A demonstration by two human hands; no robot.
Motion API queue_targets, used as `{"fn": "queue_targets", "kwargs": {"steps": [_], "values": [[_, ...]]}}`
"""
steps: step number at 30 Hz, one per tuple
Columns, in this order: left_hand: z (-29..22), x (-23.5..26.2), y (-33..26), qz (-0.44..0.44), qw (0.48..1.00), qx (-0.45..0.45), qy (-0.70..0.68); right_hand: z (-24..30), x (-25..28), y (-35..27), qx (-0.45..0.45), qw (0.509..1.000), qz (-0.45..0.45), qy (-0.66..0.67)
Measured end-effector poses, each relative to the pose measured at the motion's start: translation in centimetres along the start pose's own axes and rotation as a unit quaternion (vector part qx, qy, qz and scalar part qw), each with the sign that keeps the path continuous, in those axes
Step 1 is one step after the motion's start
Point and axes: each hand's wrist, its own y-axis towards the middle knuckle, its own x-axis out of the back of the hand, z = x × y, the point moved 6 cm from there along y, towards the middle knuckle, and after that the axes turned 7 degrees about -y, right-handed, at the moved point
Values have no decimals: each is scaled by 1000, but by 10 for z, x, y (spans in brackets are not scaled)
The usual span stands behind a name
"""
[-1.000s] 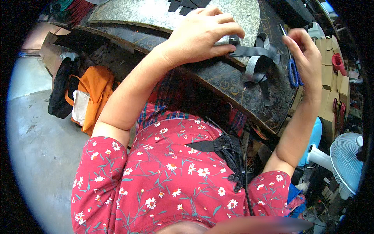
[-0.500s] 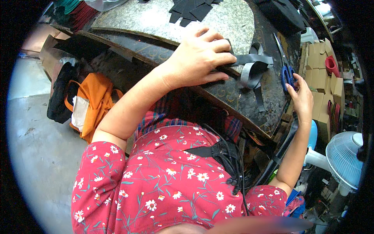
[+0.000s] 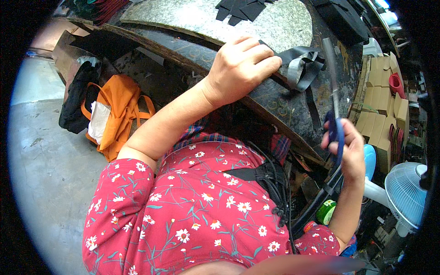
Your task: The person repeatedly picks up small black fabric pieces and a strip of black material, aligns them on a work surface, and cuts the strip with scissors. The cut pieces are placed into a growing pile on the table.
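Observation:
Over the near edge of the dark worktable (image 3: 275,107), my left hand (image 3: 240,68) is closed around one end of a shiny dark grey strip (image 3: 308,74). The strip curls in loops to the right of my fingers, and a black tail hangs down across the tabletop. My right hand (image 3: 350,146) grips a pair of scissors (image 3: 338,133) by the blue handles, with the blades pointing away from me. Motion blurs the scissors, so how far the blades are apart is unclear. Beyond my left hand lie several cut black pieces (image 3: 240,10) on a speckled stone slab (image 3: 183,20).
A dark block-shaped bundle (image 3: 341,23) rests at the table's far right. Stacked tan boxes (image 3: 378,98) and a white-and-blue fan (image 3: 403,195) stand to the right. At left, an orange bag (image 3: 117,119) hangs beside a black one (image 3: 78,98) below the table edge.
My right hand has lifted the scissors off the tabletop and drawn them toward me. My left hand has closed more tightly on the strip, whose loops have shifted.

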Motion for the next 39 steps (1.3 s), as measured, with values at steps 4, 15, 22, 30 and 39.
{"fn": "queue_targets", "kwargs": {"steps": [4,15,22,30,39], "values": [[-3,7,3,-38,999,6,-24,2,-45,-7,-18,991,118,61],[-9,10,5,3,999,-40,-37,9,-50,0,-3,992,116,58],[-10,12,6,7,998,-48,-38,14,-52,2,22,992,93,77],[-9,11,7,-31,997,-60,-33,7,-52,4,25,993,82,86],[11,34,10,-52,997,-48,30,-4,-53,13,37,980,46,190]]}}
